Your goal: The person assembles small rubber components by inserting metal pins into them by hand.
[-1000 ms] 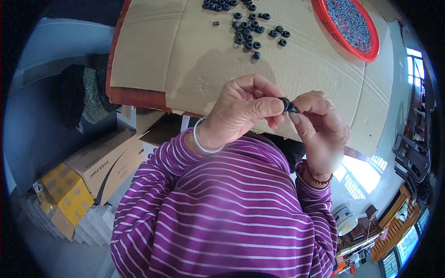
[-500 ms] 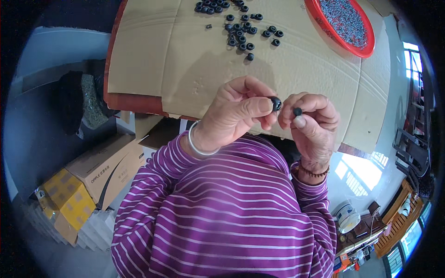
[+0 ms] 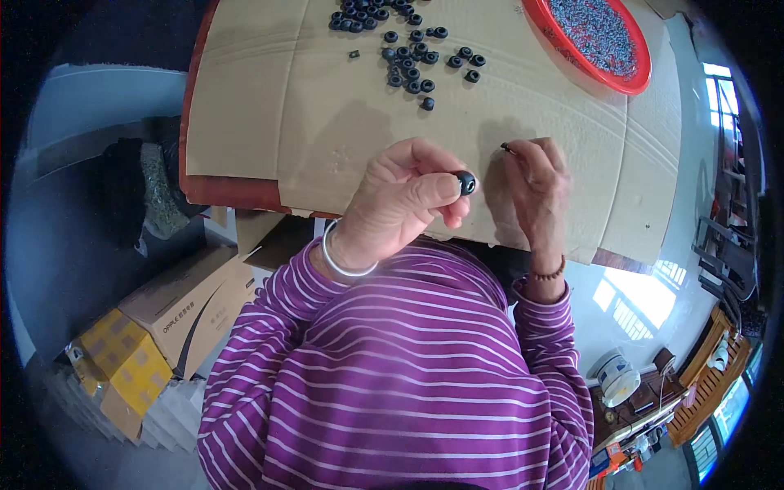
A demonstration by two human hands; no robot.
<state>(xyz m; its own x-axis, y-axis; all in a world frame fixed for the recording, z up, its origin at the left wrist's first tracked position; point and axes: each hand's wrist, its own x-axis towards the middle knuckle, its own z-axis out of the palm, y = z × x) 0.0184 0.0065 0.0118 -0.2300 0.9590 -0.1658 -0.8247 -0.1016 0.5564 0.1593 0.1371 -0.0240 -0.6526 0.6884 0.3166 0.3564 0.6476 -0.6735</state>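
Just drawn the right hand (image 3: 539, 184) clear of the left hand (image 3: 400, 196), after meeting on one black ring a second ago. In the left hand, still pinching that black ring (image 3: 466, 183) between thumb and forefinger, with the round hole turned toward the right hand and a pale glint in it. In the right hand, now reaching forward over the cardboard (image 3: 237, 122) with its back uppermost, still keeping thumb and fingers closed on a small dark piece (image 3: 505, 148). Showing only as a dark tip there, so hard to make out in shape, though likely the same black piece as half a second earlier.

No longer joined, to judge from the gap: ring on one side, small piece on the other, with cardboard visible between. Suggesting a finished parting of the two, with neither put down yet.

Ahead of the left hand, touched by neither hand: loose black rings (image 3: 407, 63) in the same scatter as before, with one stray ring (image 3: 428, 104) nearest to the left fingertips. Left of that scatter, a lone tiny black bit (image 3: 354, 54), likewise unmoved. Ahead of the right hand and farther right, a red basin (image 3: 643, 64) of tiny grey bits (image 3: 596, 33), also untouched.
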